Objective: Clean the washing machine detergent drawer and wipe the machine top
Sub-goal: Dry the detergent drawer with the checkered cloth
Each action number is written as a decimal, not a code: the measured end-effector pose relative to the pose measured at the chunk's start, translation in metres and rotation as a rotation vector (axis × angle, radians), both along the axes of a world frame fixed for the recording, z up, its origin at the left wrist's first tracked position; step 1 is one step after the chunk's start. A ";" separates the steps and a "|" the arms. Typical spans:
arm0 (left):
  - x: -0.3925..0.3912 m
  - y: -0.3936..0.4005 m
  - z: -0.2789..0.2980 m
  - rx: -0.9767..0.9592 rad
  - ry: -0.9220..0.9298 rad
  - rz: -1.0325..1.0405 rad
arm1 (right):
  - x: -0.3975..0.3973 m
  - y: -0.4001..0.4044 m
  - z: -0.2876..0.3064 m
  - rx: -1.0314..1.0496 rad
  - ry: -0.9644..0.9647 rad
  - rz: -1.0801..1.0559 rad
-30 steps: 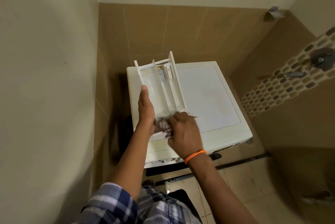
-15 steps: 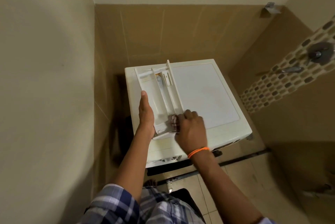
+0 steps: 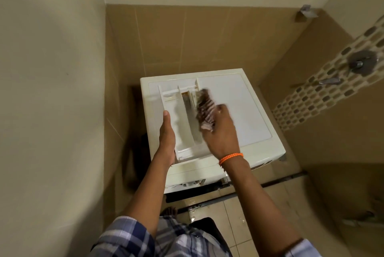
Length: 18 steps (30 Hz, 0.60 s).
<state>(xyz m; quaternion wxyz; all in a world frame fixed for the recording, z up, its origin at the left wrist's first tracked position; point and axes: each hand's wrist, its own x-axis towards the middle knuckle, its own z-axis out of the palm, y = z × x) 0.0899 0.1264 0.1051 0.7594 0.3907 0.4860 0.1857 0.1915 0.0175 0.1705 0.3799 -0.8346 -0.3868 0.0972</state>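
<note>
The white detergent drawer lies flat on the left part of the white washing machine top, its compartments facing up with brownish residue at the far end. My left hand grips the drawer's near left edge. My right hand holds a brown and white striped cloth, blurred by motion, over the drawer's right side wall.
Beige walls close in on the left and back. A tiled wall on the right carries a shower valve and a tap. Wet floor tiles and a drain channel lie in front of the machine.
The drawer went from tilted up to lying flat on the machine top. My right hand moved the cloth from the drawer's near end up along its right side.
</note>
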 end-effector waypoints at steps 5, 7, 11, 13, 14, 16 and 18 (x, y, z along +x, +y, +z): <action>-0.003 0.000 0.019 0.117 0.085 -0.032 | -0.029 -0.010 -0.026 -0.787 -0.116 0.170; -0.004 -0.002 0.019 0.144 0.120 -0.050 | -0.029 -0.011 -0.022 -0.816 -0.130 0.197; -0.004 -0.001 0.022 0.104 0.128 -0.027 | -0.024 -0.003 -0.012 -0.870 -0.237 0.232; -0.002 0.000 0.023 0.113 0.125 -0.055 | -0.025 0.002 -0.011 -0.906 -0.271 0.232; -0.003 0.001 0.024 0.138 0.134 -0.075 | -0.025 0.005 -0.011 -0.933 -0.274 0.239; -0.001 0.001 0.027 0.215 0.130 -0.143 | -0.024 0.013 -0.010 -1.004 -0.250 0.244; -0.001 0.001 0.029 0.265 0.112 -0.206 | -0.020 0.020 -0.007 -1.054 -0.227 0.252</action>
